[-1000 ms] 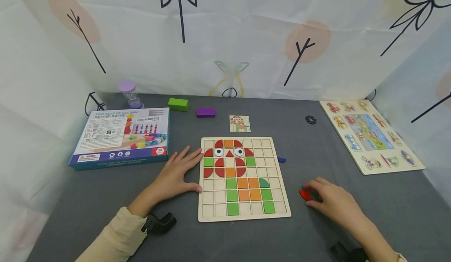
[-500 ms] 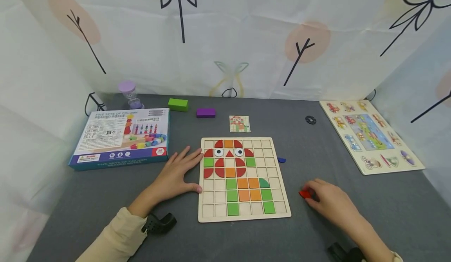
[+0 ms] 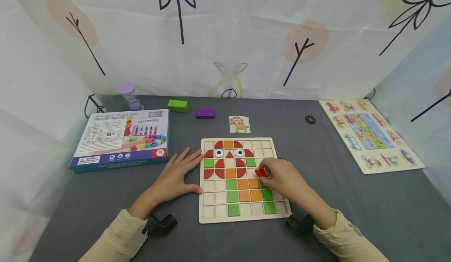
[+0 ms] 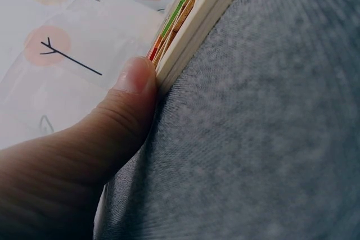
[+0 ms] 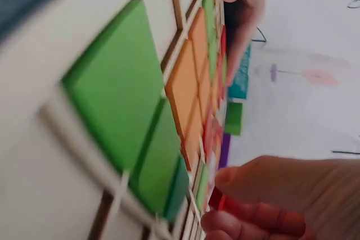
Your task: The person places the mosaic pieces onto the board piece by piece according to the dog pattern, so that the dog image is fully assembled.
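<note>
My right hand (image 3: 285, 177) pinches a red piece (image 3: 260, 172) between thumb and fingers, over the right half of the wooden grid board (image 3: 214, 211). In the right wrist view the red piece (image 5: 216, 199) shows between the fingertips, its outline mostly covered. Red, orange and green tiles and two eye tiles fill part of the grid. Just below the pinching fingers is a green quarter-round tile, partly hidden. My left hand (image 3: 176, 176) lies spread at the board's left edge; in the left wrist view its thumb (image 4: 135, 82) touches the board's side.
A small pattern card (image 3: 240, 124) lies behind the board. A purple block (image 3: 205, 113), a green block (image 3: 177, 105) and an hourglass (image 3: 129, 96) stand further back. At left is a boxed bead set (image 3: 121, 136); at right, a picture puzzle board (image 3: 371, 136) and a black disc (image 3: 310, 120).
My right hand has moved left from the table onto the board, carrying the red piece. It now covers most of the blue piece by the board's right edge. The left hand stays put.
</note>
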The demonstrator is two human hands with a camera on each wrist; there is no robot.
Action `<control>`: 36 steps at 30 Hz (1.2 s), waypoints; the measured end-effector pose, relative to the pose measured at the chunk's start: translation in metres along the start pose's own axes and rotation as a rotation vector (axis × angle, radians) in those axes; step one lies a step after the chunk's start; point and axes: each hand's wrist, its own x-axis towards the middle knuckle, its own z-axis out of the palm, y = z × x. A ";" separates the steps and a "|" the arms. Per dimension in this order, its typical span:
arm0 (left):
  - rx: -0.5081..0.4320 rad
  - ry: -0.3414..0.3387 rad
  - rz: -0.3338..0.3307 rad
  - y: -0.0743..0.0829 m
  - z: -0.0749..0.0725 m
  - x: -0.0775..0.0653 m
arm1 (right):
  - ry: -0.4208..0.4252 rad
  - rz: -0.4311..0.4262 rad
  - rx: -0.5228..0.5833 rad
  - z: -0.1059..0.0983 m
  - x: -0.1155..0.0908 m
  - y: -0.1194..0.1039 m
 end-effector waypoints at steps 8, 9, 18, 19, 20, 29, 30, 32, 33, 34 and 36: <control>-0.019 0.011 0.007 0.002 -0.002 0.000 | -0.022 0.020 -0.021 0.012 0.017 -0.011; -0.020 0.009 0.007 0.002 -0.002 0.000 | -0.022 0.020 -0.021 0.013 0.018 -0.012; -0.019 0.000 0.004 0.002 -0.002 0.000 | -0.020 0.024 -0.035 0.009 0.018 -0.012; -0.019 -0.001 0.004 0.002 -0.002 0.000 | -0.014 0.026 -0.029 0.007 0.017 -0.010; -0.019 -0.002 0.004 0.002 -0.002 0.000 | -0.004 0.030 -0.026 0.004 0.016 -0.007; -0.019 -0.006 -0.002 0.003 -0.002 0.000 | 0.109 0.152 -0.091 -0.016 0.005 0.052; -0.020 -0.006 -0.002 0.004 -0.003 0.000 | 0.107 0.159 -0.093 -0.016 0.004 0.058; -0.019 -0.006 -0.002 0.004 -0.003 0.000 | 0.097 0.145 -0.092 -0.016 0.003 0.067; -0.017 -0.007 -0.001 0.004 -0.003 0.000 | 0.090 0.128 -0.091 -0.015 0.002 0.070; -0.015 -0.006 0.000 0.004 -0.003 0.000 | 0.081 0.111 -0.087 -0.014 0.002 0.073; -0.010 -0.004 0.003 0.003 -0.003 0.000 | 0.066 0.070 -0.086 -0.011 0.003 0.075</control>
